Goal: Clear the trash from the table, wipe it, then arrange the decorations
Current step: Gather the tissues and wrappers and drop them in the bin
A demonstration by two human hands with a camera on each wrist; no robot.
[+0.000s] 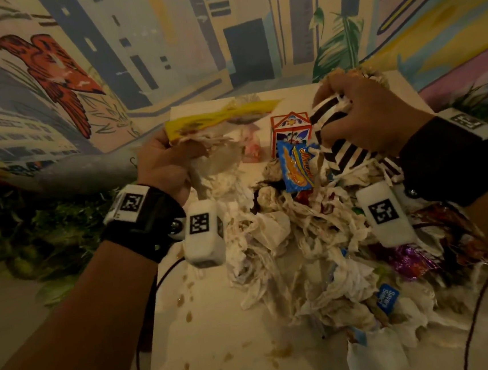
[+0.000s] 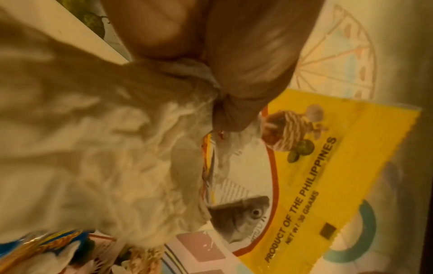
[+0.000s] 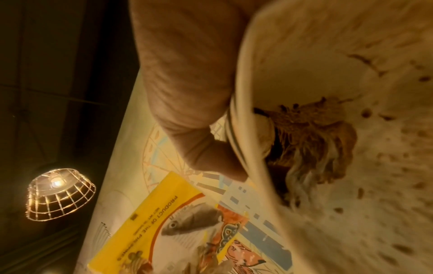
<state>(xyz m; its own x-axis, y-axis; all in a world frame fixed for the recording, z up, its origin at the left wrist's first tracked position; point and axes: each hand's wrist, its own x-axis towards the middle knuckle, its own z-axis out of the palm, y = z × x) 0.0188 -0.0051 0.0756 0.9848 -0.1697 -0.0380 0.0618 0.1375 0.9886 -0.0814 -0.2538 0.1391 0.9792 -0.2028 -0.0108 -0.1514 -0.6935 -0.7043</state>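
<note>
My left hand is raised over the table's far left and grips a yellow snack wrapper together with a wad of crumpled tissue. In the left wrist view the fingers pinch that tissue against the yellow wrapper. My right hand grips a black-and-white striped paper cup from above, tilted over the trash pile. The right wrist view shows my thumb on the cup's rim and a brown soggy wad inside the stained cup.
A white table carries brown drips near its left edge. A small orange-and-white house-shaped box stands at the back. A blue snack wrapper, a purple wrapper and a blue packet lie among the tissues. Plants line the left.
</note>
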